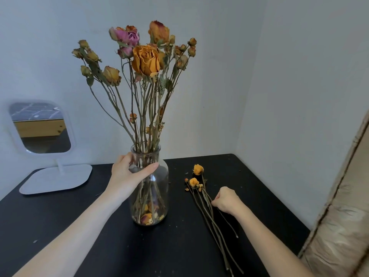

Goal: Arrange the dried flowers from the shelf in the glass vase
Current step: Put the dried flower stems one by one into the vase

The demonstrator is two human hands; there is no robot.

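A clear glass vase (157, 198) stands in the middle of the black table (99, 236). It holds a tall bunch of dried roses (145, 58), orange, yellow and pink, with loose petals at its bottom. My left hand (127, 174) grips the vase at its neck and shoulder. To the right of the vase, several loose dried yellow flowers (196, 176) lie on the table with long thin stems running toward me. My right hand (226, 199) pinches these stems about midway along, fingers closed on them.
A white stand mirror (43, 128) with a flat base (57, 179) sits at the table's back left. White walls close in behind and at the right. A beige cushioned panel (343, 216) rises past the table's right edge. Small crumbs dot the tabletop.
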